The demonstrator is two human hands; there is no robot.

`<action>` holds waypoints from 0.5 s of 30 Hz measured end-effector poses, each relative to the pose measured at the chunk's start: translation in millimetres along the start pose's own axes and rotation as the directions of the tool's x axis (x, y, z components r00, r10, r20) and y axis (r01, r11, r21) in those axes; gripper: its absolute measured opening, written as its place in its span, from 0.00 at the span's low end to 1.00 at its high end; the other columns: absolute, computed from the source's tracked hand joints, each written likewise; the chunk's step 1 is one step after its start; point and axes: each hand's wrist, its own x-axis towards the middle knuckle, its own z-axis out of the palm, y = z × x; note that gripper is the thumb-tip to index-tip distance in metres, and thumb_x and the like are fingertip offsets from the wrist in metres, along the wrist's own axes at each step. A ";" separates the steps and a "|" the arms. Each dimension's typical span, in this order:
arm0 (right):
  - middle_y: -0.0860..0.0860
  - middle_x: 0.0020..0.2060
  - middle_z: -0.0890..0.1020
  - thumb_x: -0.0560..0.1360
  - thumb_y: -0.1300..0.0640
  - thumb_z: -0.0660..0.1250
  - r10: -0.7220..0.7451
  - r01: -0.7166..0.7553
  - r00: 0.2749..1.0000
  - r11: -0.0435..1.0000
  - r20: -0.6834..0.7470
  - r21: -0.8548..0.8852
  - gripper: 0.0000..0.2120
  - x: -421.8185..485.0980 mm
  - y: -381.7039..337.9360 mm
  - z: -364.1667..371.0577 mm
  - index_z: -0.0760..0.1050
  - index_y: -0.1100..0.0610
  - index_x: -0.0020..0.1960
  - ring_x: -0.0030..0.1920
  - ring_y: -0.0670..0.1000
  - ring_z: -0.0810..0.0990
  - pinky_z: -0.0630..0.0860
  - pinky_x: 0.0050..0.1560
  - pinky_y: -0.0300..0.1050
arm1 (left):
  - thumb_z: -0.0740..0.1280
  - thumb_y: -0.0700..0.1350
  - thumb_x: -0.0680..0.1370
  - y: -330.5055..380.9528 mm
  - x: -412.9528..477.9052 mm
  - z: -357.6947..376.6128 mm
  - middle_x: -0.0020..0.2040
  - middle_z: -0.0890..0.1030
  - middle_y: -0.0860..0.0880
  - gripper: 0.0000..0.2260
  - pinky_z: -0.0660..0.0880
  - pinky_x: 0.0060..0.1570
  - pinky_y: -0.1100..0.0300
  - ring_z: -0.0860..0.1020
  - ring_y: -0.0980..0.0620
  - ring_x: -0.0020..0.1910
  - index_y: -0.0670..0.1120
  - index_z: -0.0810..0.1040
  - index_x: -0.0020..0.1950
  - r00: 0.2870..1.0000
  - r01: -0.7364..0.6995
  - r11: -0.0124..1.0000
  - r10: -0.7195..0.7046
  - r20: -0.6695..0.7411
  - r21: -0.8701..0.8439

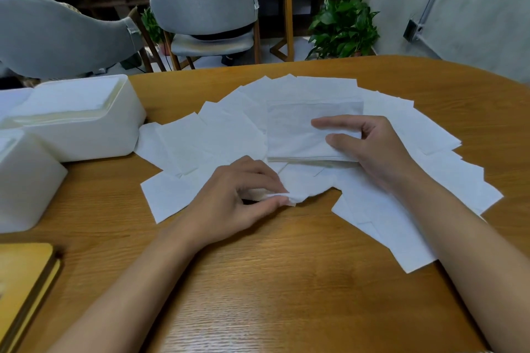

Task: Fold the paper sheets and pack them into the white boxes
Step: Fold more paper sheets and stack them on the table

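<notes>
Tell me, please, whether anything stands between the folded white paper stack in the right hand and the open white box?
Nothing upright: only loose flat white sheets lie on the wooden table between the stack in the right hand and the white box.

Soft, even indoor light comes from above, leaving a pale sheen on the near table point(286, 304). Faint shadows sit under the left hand point(229, 203) pinching a paper sheet point(299, 190) and under the folded stack point(295, 137) the right hand point(378, 152) grips. The white boxes point(86, 120) at left glare, detail lost. Frame edges bow; the far room is dim and soft.
</notes>
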 end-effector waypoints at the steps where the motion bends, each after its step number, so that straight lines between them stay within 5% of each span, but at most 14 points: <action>1: 0.38 0.57 0.86 0.80 0.65 0.69 -0.013 0.013 1.000 1.000 0.002 -0.010 0.14 0.4 0.2 0.3 0.86 0.50 0.59 0.64 0.36 0.79 0.72 0.64 0.32 | 0.76 0.48 0.79 1.4 1.1 -1.7 0.49 0.86 0.58 0.03 0.77 0.51 0.56 0.82 0.51 0.54 0.52 0.89 0.51 0.999 0.027 0.999 -0.028 -0.034 -0.034; 4: 0.42 0.57 0.87 0.83 0.56 0.68 -0.035 0.035 0.999 0.999 0.000 0.029 0.09 0.5 -1.8 2.5 0.87 0.52 0.57 0.64 0.40 0.80 0.71 0.69 0.42 | 0.73 0.47 0.80 8.2 6.8 -11.0 0.46 0.87 0.56 0.03 0.76 0.47 0.60 0.83 0.53 0.49 0.50 0.88 0.50 0.984 0.084 0.982 -0.108 -0.139 -0.166; 7: 0.46 0.59 0.87 0.78 0.36 0.65 -0.029 0.024 0.999 0.991 0.038 0.128 0.22 -1.1 -5.4 3.2 0.88 0.51 0.56 0.66 0.46 0.80 0.68 0.73 0.52 | 0.73 0.43 0.80 13.4 17.5 -16.4 0.43 0.87 0.54 0.02 0.74 0.41 0.64 0.81 0.58 0.41 0.47 0.87 0.50 0.941 0.102 0.930 -0.205 -0.270 -0.352; 9: 0.56 0.57 0.87 0.71 0.26 0.69 -0.019 0.010 0.999 0.986 0.049 0.165 0.34 -1.1 -4.3 4.8 0.88 0.56 0.55 0.64 0.58 0.82 0.72 0.68 0.59 | 0.73 0.42 0.79 11.8 22.2 -18.3 0.42 0.87 0.54 0.03 0.76 0.39 0.67 0.82 0.60 0.41 0.47 0.86 0.50 0.903 0.117 0.875 -0.290 -0.315 -0.471; 11: 0.71 0.51 0.82 0.68 0.27 0.74 -0.032 0.024 0.998 0.987 0.046 0.161 0.41 0.1 1.0 5.8 0.83 0.69 0.49 0.57 0.73 0.80 0.75 0.55 0.62 | 0.72 0.42 0.80 6.0 23.9 -18.8 0.42 0.88 0.52 0.04 0.78 0.38 0.67 0.83 0.59 0.41 0.45 0.86 0.53 0.873 0.135 0.825 -0.361 -0.328 -0.549; 13: 0.60 0.42 0.86 0.73 0.38 0.76 -0.062 0.054 0.997 0.989 0.054 0.138 0.23 0.6 1.3 6.5 0.86 0.60 0.42 0.48 0.63 0.85 0.75 0.49 0.50 | 0.71 0.44 0.81 0.2 24.3 -16.6 0.37 0.85 0.52 0.07 0.77 0.36 0.66 0.80 0.57 0.35 0.42 0.85 0.55 0.845 0.145 0.777 -0.419 -0.332 -0.613; 15: 0.46 0.48 0.89 0.75 0.49 0.77 -0.051 0.039 0.995 0.991 0.087 0.131 0.06 -3.0 -5.9 10.4 0.88 0.51 0.48 0.53 0.48 0.87 0.80 0.52 0.39 | 0.71 0.46 0.80 -3.7 25.2 -12.4 0.33 0.83 0.51 0.09 0.75 0.36 0.65 0.76 0.55 0.31 0.42 0.85 0.55 0.829 0.152 0.728 -0.462 -0.315 -0.668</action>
